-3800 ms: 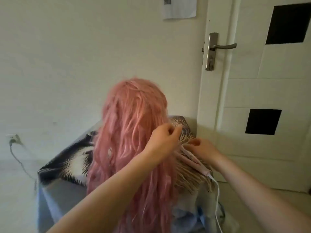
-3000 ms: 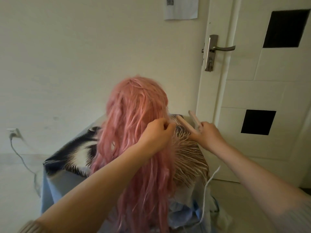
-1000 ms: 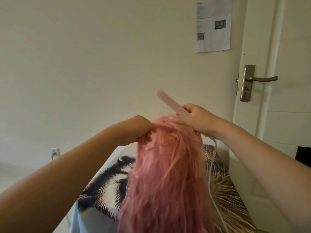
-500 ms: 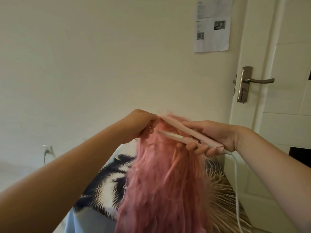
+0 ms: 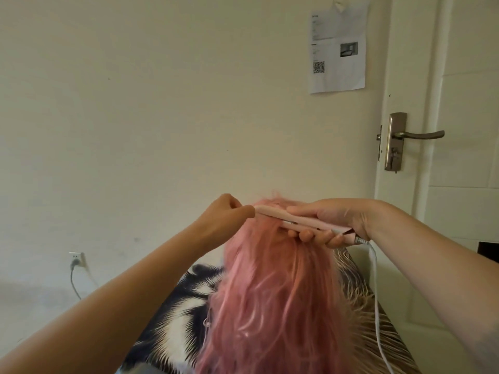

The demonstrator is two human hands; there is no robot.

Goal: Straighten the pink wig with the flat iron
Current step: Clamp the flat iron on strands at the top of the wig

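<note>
The long pink wig (image 5: 275, 300) hangs down the lower middle of the view, its crown level with my hands. My right hand (image 5: 334, 218) grips the pale pink flat iron (image 5: 272, 214), which lies almost level across the crown, plates pressed together on hair near the roots. Its white cord (image 5: 376, 292) drops down the right side. My left hand (image 5: 229, 214) pinches the end of a wig strand right at the iron's tip. What the wig stands on is hidden.
A black, white and tan patterned cloth (image 5: 183, 314) covers the surface under the wig. A white door with a metal handle (image 5: 417, 134) stands at the right. A printed sheet (image 5: 337, 47) hangs on the wall. A wall socket with a plug (image 5: 76, 260) sits low left.
The iron's plates, apart half a second ago, have come together on hair at the crown. My right hand lowered the iron to level; my left hand holds its strand in place.
</note>
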